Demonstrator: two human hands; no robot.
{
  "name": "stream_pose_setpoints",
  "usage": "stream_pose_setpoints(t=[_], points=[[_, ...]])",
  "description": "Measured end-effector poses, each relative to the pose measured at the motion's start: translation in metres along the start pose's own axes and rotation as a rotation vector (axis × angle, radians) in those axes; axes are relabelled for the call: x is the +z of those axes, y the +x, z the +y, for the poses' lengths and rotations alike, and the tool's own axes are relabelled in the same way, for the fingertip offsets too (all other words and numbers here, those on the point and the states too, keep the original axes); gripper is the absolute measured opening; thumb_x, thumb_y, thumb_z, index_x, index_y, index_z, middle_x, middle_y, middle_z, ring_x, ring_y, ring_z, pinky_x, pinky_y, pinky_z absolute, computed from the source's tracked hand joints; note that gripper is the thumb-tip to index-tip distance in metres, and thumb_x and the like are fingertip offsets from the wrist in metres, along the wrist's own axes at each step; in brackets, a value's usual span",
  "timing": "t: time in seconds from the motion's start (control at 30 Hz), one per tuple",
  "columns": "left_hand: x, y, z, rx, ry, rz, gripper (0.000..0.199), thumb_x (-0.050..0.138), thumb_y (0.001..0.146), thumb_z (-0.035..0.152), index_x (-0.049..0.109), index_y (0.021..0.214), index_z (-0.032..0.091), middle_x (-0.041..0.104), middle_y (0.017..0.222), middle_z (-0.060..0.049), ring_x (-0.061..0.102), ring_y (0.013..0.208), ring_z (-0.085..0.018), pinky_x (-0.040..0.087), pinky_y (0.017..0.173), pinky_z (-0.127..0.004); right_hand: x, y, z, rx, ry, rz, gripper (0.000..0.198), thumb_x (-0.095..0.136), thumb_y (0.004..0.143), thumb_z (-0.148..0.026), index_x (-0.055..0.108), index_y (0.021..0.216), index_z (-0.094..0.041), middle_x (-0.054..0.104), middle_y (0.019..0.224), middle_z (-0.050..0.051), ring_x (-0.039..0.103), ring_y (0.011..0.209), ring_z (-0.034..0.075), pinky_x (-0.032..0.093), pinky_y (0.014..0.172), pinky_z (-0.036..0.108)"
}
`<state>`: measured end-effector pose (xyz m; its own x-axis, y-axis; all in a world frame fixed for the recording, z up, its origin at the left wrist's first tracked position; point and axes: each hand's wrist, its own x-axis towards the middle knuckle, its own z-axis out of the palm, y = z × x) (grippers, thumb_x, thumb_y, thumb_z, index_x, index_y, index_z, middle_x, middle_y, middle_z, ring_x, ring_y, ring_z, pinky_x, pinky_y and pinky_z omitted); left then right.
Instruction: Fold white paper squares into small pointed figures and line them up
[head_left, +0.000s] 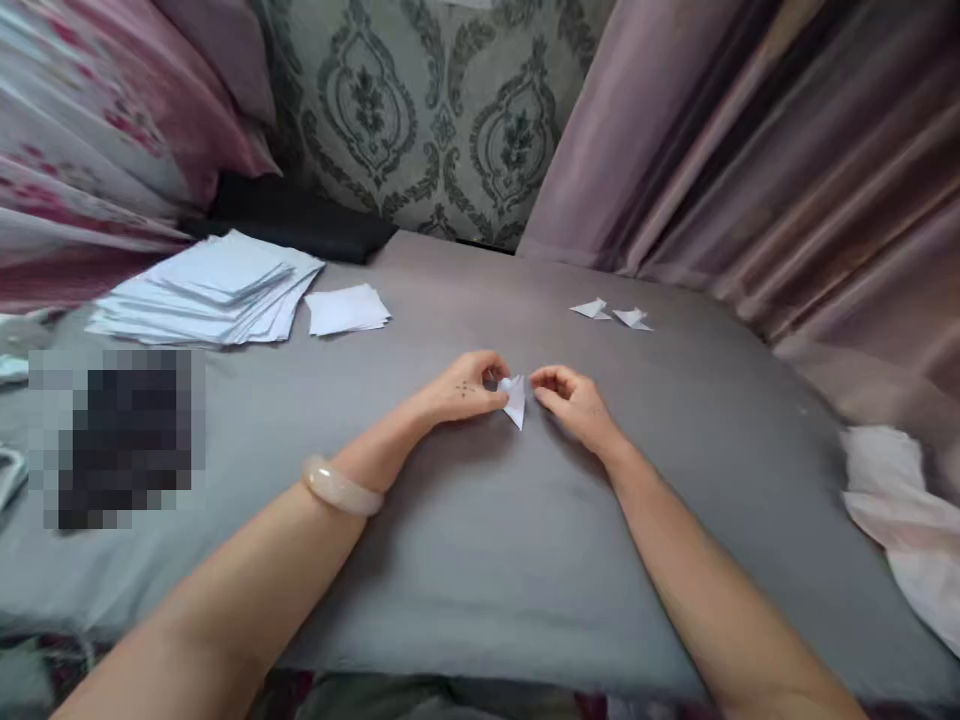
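Observation:
My left hand (469, 388), with a pale bangle (341, 487) around the forearm, pinches a small folded white paper (515, 398) between thumb and fingers. The paper has a pointed lower tip and small raised folds at its top. Just right of it is my right hand (574, 405), its fingers curled and slightly apart from the thumb, holding nothing and not touching the paper. Farther back on the table lie two small folded paper pieces, a left one (592, 309) and a right one (633, 319), of similar pointed shape.
A large stack of white sheets (217, 290) and a smaller stack of paper (348, 309) lie on the grey-covered table (480, 560), back left. A pixelated dark patch (131, 430) is at left. White and pink cloth (896, 500) lies at right; curtains (750, 150) border the table.

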<state>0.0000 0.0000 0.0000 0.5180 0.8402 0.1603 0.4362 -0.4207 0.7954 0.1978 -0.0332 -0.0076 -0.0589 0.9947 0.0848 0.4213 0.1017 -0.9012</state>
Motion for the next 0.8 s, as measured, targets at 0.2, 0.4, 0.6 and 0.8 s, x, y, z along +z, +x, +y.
stream_pose_setpoints(t=[0.2, 0.4, 0.6, 0.8], points=[[0.012, -0.004, 0.008, 0.022, 0.126, 0.1, 0.014, 0.064, 0.074, 0.026, 0.062, 0.082, 0.016, 0.062, 0.078, -0.003, 0.054, 0.072, -0.015, 0.042, 0.064, -0.025, 0.006, -0.001, 0.0, -0.055, -0.017, 0.038, 0.014, 0.056, 0.07, -0.027, 0.06, 0.081, -0.018, 0.065, 0.076, 0.002, 0.06, 0.07, 0.015, 0.046, 0.07, 0.03], [0.019, -0.002, 0.006, 0.002, 0.127, 0.101, 0.007, 0.061, 0.076, 0.023, 0.061, 0.077, 0.016, 0.059, 0.07, 0.0, 0.051, 0.064, -0.012, 0.038, 0.06, -0.023, 0.009, -0.003, 0.001, -0.109, -0.119, 0.014, 0.014, 0.054, 0.074, -0.024, 0.062, 0.083, -0.018, 0.065, 0.074, 0.001, 0.057, 0.066, 0.013, 0.044, 0.065, 0.027], [0.02, -0.003, 0.007, -0.034, 0.124, 0.082, 0.011, 0.059, 0.078, 0.026, 0.062, 0.076, 0.015, 0.055, 0.065, 0.002, 0.046, 0.059, -0.01, 0.036, 0.057, -0.022, 0.009, -0.003, 0.0, -0.12, -0.164, 0.009, 0.012, 0.053, 0.074, -0.022, 0.062, 0.081, -0.018, 0.064, 0.073, 0.0, 0.055, 0.064, 0.012, 0.043, 0.064, 0.026], [0.02, -0.003, 0.007, -0.057, 0.128, 0.093, 0.011, 0.06, 0.077, 0.026, 0.061, 0.074, 0.015, 0.054, 0.062, 0.002, 0.045, 0.058, -0.01, 0.034, 0.056, -0.021, 0.01, -0.004, -0.002, -0.133, -0.182, 0.029, 0.011, 0.054, 0.073, -0.022, 0.062, 0.081, -0.019, 0.065, 0.074, 0.0, 0.055, 0.065, 0.012, 0.043, 0.065, 0.026]])
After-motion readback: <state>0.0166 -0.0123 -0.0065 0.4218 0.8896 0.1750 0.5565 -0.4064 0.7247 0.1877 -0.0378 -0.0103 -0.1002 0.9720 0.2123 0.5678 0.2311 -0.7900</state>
